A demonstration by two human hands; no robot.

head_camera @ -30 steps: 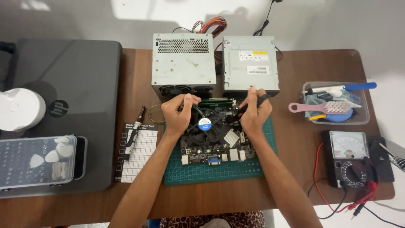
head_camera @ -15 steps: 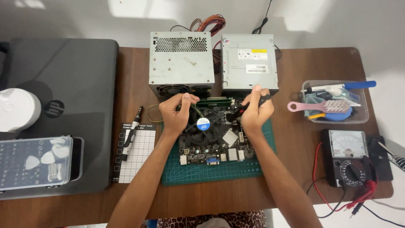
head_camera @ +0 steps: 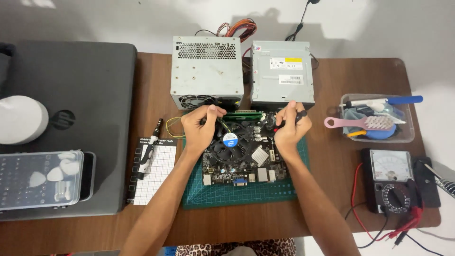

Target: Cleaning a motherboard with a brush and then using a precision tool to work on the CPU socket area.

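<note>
A black motherboard [head_camera: 241,163] with a round cooler fan [head_camera: 231,142] lies on a green cutting mat [head_camera: 213,196] at the table's middle. A green memory stick [head_camera: 244,114] stands in its slot along the board's far edge. My left hand [head_camera: 201,124] is curled at the stick's left end, with its fingertips pinched on it. At the right end, my right hand [head_camera: 290,127] is closed around a small black object [head_camera: 299,115] that pokes out between the fingers. What that object is cannot be made out.
A grey power supply [head_camera: 207,71] and a drive box [head_camera: 282,71] stand just behind the board. Left: a closed laptop [head_camera: 71,95], a clear bit case [head_camera: 40,179], a screwdriver [head_camera: 149,147] on a gridded mat. Right: a tray of brushes [head_camera: 377,121], a multimeter [head_camera: 391,182] with leads.
Both hands stay at the ends of the memory stick, with only slight finger movement. The view has shifted a little.
</note>
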